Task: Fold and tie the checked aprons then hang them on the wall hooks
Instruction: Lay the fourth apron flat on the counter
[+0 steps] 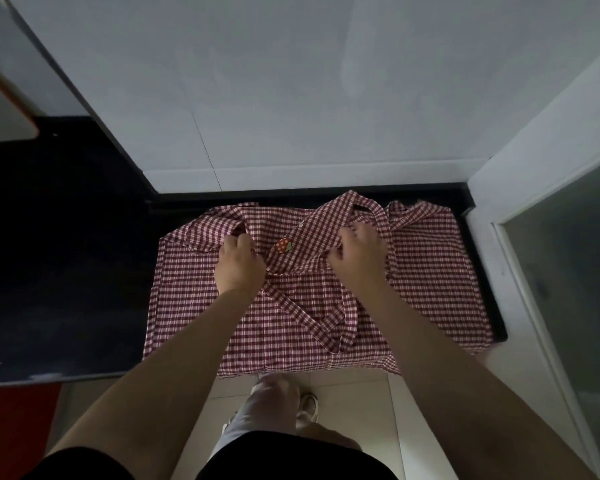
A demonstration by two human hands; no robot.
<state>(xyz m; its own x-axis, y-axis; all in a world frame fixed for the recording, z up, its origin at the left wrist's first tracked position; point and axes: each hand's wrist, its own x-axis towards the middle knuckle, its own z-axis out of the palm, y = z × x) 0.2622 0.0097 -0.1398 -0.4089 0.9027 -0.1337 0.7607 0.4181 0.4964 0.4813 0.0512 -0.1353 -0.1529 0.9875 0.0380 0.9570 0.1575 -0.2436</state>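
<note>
One checked apron (430, 268) can be made out for certain; it lies spread over a black counter (66, 271) and fills the middle of the view, its near hem hanging past the counter's edge at 6 o'clock. Whether a second apron lies under or within it cannot be told. Its cloth is red and white, and one strawberry patch (283, 245) sits on the folded-over bib near the centre.

Two bare hands work on it. The left hand (238, 265), at about 9 o'clock from the patch, has its fingers curled round a bunched fold of cloth. The right hand (357, 252), at 3 o'clock from the patch, grips the bib's edge with fingers bent and the thumb spread toward the left.

Two straps show: one strap (312, 315) loops loose across the skirt toward 6 o'clock, and another strap (413, 216) lies flat at 1 o'clock, near the wall (291, 81). Below, at 6 o'clock, two shoes (309, 403) stand on pale floor tiles (361, 410).
</note>
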